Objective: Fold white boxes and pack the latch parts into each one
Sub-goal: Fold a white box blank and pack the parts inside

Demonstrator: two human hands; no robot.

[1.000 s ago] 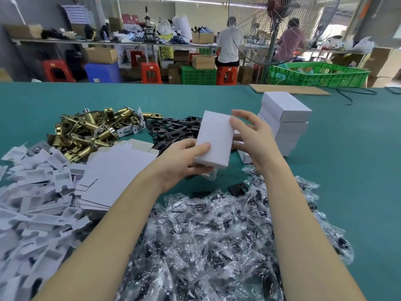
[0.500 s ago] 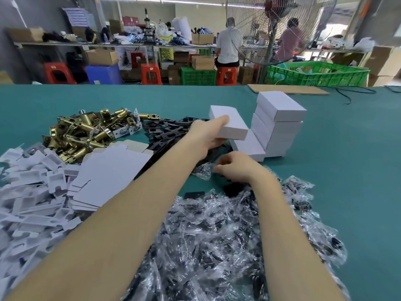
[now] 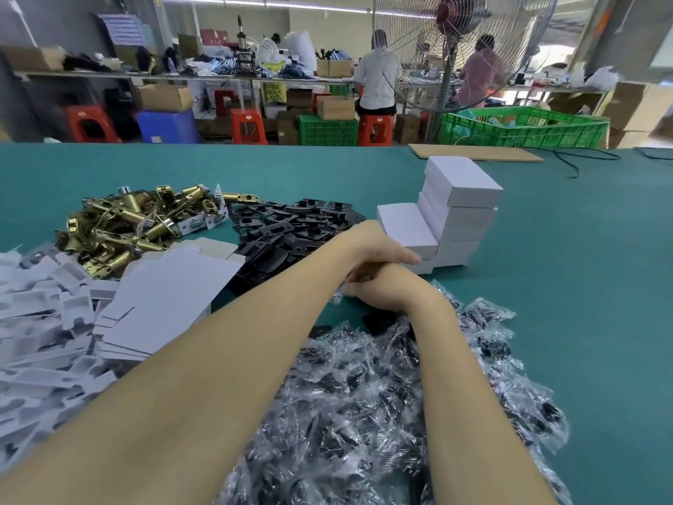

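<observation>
Your left hand [image 3: 378,246] lies with straight fingers against the low white box [image 3: 404,227] beside the box stack [image 3: 462,202]. Your right hand [image 3: 382,289] pinches a small plastic bag [image 3: 338,295] at the edge of the bag pile [image 3: 364,413].

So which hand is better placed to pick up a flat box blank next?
Probably the left hand: it lies open by the packed boxes on the flat blanks' side, while the right hand is busy at the bagged parts.
</observation>
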